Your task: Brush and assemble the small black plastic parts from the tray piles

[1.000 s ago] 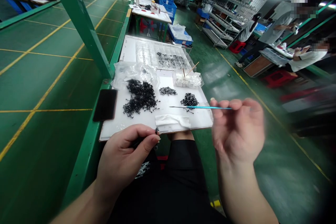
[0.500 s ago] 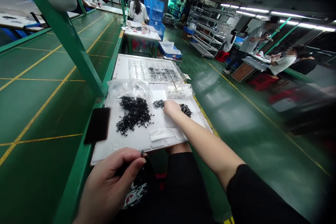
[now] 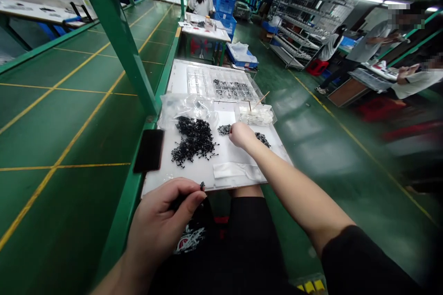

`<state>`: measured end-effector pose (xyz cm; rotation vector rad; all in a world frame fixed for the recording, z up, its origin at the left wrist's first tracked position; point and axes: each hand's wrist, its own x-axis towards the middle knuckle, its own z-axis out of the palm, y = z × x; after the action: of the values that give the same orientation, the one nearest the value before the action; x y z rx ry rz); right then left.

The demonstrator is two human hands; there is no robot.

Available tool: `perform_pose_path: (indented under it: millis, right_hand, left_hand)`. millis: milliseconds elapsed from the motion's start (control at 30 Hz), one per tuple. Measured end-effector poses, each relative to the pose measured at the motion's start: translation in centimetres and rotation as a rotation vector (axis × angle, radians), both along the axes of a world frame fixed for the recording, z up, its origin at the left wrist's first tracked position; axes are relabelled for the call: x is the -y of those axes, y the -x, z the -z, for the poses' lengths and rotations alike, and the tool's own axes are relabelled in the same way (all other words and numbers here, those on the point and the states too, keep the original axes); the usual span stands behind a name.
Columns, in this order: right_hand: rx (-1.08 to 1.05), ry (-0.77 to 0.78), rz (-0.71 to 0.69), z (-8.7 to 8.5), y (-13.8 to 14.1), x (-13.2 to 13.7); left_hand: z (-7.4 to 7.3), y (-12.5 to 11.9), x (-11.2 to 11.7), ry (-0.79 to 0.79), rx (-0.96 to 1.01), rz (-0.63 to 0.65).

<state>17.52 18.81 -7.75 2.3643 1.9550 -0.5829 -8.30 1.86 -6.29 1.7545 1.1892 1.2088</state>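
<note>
The fingers of the left hand [image 3: 162,223] are pressed together, a small black part [image 3: 202,186] being pinched just above the near edge of the white board [image 3: 194,176]. The right hand [image 3: 240,134] is held over the board between two smaller piles of black parts [image 3: 224,129], its fingers hidden, so their state cannot be told. Handling of single parts is judged to be in hand; a secure pinch is called for next.

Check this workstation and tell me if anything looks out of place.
A black smartphone stands out: it lies on the green frame against the left edge of the white board, apart from the black parts heaped there, and looks unrelated to them.
</note>
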Motion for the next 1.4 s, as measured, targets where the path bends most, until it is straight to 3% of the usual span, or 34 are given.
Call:
perform_pose_path:
  millis: [167,300,433,633,867,1067,1233,1400]
  right_hand:
    - [-0.31,-0.21,-0.177,-6.8,0.5,8.5]
    - [-0.89,-0.23,-0.285,-10.0,1.4,14.6]
    - [-1.044,-0.21,-0.302,-9.8,2.6,16.5]
    - [-1.118,-0.144,-0.288,-8.4,3.3,15.9]
    - [-1.102,-0.093,-0.338,-8.3,3.4,15.9]
    - [-0.994,0.061,-0.151,-8.4,3.1,16.3]
    - [-0.82,-0.068,-0.233,-8.7,2.8,16.9]
    - [-0.706,-0.24,-0.259,-8.0,2.5,18.2]
  left_hand:
    - [-0.5,-0.4,-0.1,-0.015,0.013,0.107]
    - [-0.7,-0.9,-0.1,-0.025,0.029,0.205]
    - [-0.8,-1.2,0.1,-0.03,0.042,0.272]
    - [-1.0,-1.0,0.4,-0.036,0.024,0.267]
    - [-1.2,-0.6,0.6,-0.035,0.006,0.271]
    - [-1.1,-1.1,0.3,-0.132,-0.071,0.279]
    - [-1.0,-1.3,-0.2,-0.253,-0.168,0.284]
    - [-0.7,-2.5,-0.8,-0.263,-0.232,0.307]
